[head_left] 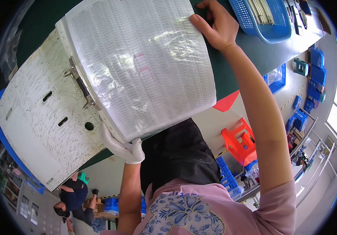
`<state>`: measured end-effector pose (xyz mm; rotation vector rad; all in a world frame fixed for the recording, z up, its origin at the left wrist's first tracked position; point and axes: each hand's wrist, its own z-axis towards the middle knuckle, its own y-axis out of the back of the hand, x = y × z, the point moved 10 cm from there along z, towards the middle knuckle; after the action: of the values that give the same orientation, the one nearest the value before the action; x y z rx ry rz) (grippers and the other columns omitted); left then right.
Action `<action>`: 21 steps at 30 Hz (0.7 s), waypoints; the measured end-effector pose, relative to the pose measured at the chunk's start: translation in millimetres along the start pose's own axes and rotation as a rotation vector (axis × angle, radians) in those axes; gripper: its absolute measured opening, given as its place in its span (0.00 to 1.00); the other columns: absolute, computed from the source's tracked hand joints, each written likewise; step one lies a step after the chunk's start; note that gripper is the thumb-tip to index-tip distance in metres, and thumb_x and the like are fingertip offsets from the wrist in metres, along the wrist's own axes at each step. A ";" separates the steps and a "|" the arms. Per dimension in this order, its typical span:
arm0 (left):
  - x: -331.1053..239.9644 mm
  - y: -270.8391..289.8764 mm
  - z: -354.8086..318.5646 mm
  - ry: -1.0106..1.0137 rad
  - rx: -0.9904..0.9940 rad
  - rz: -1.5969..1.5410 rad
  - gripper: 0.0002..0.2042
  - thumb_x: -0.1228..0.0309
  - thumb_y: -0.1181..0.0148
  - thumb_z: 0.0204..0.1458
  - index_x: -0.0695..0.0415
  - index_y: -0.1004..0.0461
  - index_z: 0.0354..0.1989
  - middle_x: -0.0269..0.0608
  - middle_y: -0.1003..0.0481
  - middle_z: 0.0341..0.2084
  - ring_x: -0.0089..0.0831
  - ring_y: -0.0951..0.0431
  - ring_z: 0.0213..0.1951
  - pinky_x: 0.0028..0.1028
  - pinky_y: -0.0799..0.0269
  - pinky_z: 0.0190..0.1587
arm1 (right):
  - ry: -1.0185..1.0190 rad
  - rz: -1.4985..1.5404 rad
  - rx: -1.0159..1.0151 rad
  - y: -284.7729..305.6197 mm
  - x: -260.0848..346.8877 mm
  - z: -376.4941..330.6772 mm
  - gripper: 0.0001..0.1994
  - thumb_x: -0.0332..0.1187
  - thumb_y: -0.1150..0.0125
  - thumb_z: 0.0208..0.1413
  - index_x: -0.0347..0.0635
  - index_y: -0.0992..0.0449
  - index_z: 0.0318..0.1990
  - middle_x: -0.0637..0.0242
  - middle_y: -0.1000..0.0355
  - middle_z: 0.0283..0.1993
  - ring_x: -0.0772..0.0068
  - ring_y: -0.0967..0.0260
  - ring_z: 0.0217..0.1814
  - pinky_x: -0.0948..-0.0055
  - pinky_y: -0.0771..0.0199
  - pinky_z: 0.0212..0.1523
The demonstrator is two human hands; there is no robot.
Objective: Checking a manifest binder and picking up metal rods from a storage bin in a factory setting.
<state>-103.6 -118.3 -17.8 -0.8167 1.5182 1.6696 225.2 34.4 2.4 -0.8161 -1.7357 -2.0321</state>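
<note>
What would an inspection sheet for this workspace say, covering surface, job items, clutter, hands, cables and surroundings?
Surface: dark green tabletop, partly covered.
Job items: open binder with scuffed white cover and metal clip mechanism; printed table sheet under clear, glare-streaked plastic.
Clutter: blue perforated basket holding pale slender rods; small items beyond it, too small to identify.
Hands: white-gloved left hand at the binder's lower edge; bare right hand, thumb at the sheet's right edge.
Cables: nothing seen.
Surroundings: orange-red plastic stool, co-worker, stacked blue bins.

Sheet (145, 74): fine printed rows (109, 51), unreadable; shirt (235, 207): blue lettering (182, 193), unclear.
</note>
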 end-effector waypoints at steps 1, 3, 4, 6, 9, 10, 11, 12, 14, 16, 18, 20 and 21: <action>1.0 1.4 0.8 0.035 -0.035 -0.045 0.40 0.51 0.50 0.45 0.73 0.52 0.58 0.62 0.46 0.54 0.48 0.41 0.55 0.40 0.44 0.55 | -0.005 0.005 -0.002 -0.9 -0.4 -0.6 0.28 0.59 0.45 0.37 0.41 0.31 0.32 0.62 0.38 0.22 0.69 0.40 0.23 0.72 0.42 0.24; 4.4 -0.4 1.3 0.072 -0.064 -0.098 0.40 0.49 0.52 0.47 0.73 0.52 0.58 0.61 0.45 0.54 0.46 0.40 0.55 0.40 0.45 0.56 | -0.016 0.002 -0.005 -0.5 -1.8 -0.4 0.28 0.60 0.45 0.37 0.41 0.31 0.32 0.62 0.38 0.22 0.68 0.40 0.23 0.72 0.41 0.24; 7.2 0.1 0.8 0.073 -0.083 -0.160 0.40 0.49 0.53 0.47 0.73 0.52 0.58 0.62 0.47 0.55 0.48 0.41 0.56 0.41 0.43 0.55 | -0.002 -0.003 -0.012 -0.4 -0.8 0.2 0.28 0.60 0.46 0.38 0.41 0.31 0.32 0.62 0.38 0.22 0.68 0.40 0.23 0.72 0.41 0.24; 12.7 0.8 0.4 0.081 -0.092 -0.229 0.40 0.48 0.54 0.47 0.73 0.52 0.57 0.63 0.49 0.56 0.49 0.43 0.56 0.42 0.42 0.55 | 0.026 -0.008 -0.034 1.7 3.5 -0.1 0.28 0.60 0.49 0.39 0.41 0.31 0.31 0.60 0.36 0.23 0.66 0.39 0.23 0.71 0.41 0.24; 4.7 2.1 3.3 0.016 -0.040 -0.069 0.37 0.55 0.52 0.45 0.72 0.52 0.57 0.62 0.48 0.54 0.48 0.41 0.55 0.42 0.42 0.54 | 0.047 -0.023 -0.035 -1.8 3.7 2.4 0.28 0.61 0.50 0.39 0.41 0.31 0.31 0.60 0.36 0.23 0.66 0.39 0.23 0.71 0.41 0.24; 3.6 2.4 4.1 0.036 -0.047 -0.038 0.36 0.59 0.52 0.43 0.71 0.51 0.57 0.61 0.47 0.53 0.47 0.40 0.54 0.41 0.41 0.53 | 0.028 -0.020 -0.022 -0.4 3.1 1.7 0.29 0.62 0.51 0.39 0.41 0.31 0.30 0.59 0.36 0.23 0.66 0.39 0.23 0.70 0.40 0.25; 4.2 2.3 5.0 0.053 -0.057 -0.007 0.35 0.62 0.52 0.41 0.71 0.51 0.57 0.60 0.46 0.52 0.47 0.39 0.53 0.41 0.40 0.53 | 0.023 -0.021 -0.022 -0.5 2.5 2.0 0.29 0.62 0.51 0.39 0.41 0.31 0.30 0.59 0.36 0.23 0.66 0.39 0.23 0.70 0.40 0.25; 4.0 0.8 4.6 0.053 -0.051 -0.006 0.35 0.62 0.52 0.41 0.71 0.51 0.57 0.60 0.46 0.52 0.47 0.39 0.53 0.41 0.40 0.53 | 0.024 -0.007 -0.023 -0.5 2.3 1.7 0.29 0.62 0.52 0.39 0.41 0.31 0.30 0.59 0.35 0.23 0.65 0.38 0.24 0.70 0.40 0.25; 3.9 2.1 3.4 0.059 -0.076 0.019 0.34 0.66 0.52 0.39 0.71 0.50 0.57 0.59 0.45 0.50 0.46 0.38 0.51 0.41 0.39 0.53 | 0.023 0.009 -0.026 -0.8 0.9 0.8 0.29 0.62 0.52 0.39 0.41 0.31 0.30 0.59 0.35 0.24 0.65 0.38 0.24 0.70 0.40 0.25; 3.6 0.2 3.9 0.051 -0.077 0.010 0.35 0.67 0.52 0.38 0.72 0.50 0.56 0.60 0.45 0.50 0.46 0.38 0.52 0.41 0.39 0.53 | 0.033 0.005 -0.037 -0.7 0.4 0.2 0.29 0.62 0.52 0.40 0.41 0.31 0.29 0.58 0.34 0.24 0.64 0.37 0.24 0.70 0.40 0.25; 2.8 0.6 4.2 0.041 -0.079 -0.001 0.35 0.68 0.53 0.36 0.72 0.50 0.56 0.60 0.45 0.50 0.46 0.38 0.52 0.41 0.39 0.52 | 0.038 -0.004 -0.049 -1.0 -2.7 0.6 0.28 0.62 0.52 0.40 0.41 0.31 0.29 0.58 0.34 0.24 0.64 0.37 0.24 0.70 0.40 0.25; 2.0 0.5 4.0 0.027 -0.064 0.036 0.35 0.68 0.53 0.36 0.72 0.50 0.56 0.61 0.45 0.50 0.46 0.38 0.51 0.41 0.38 0.52 | 0.045 -0.012 -0.059 -2.1 -5.1 0.9 0.28 0.61 0.52 0.40 0.41 0.31 0.29 0.58 0.34 0.24 0.64 0.37 0.24 0.70 0.40 0.25; 1.6 0.8 3.8 0.025 -0.063 0.039 0.35 0.68 0.53 0.36 0.72 0.50 0.56 0.61 0.45 0.50 0.46 0.38 0.51 0.41 0.38 0.52 | 0.062 -0.012 -0.071 -2.1 -4.4 0.7 0.28 0.61 0.51 0.40 0.41 0.31 0.29 0.58 0.34 0.24 0.64 0.37 0.24 0.70 0.40 0.25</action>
<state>-105.0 -114.4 -18.3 -0.8485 1.5139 1.7494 227.5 35.1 -2.0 -0.7577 -1.6483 -2.1143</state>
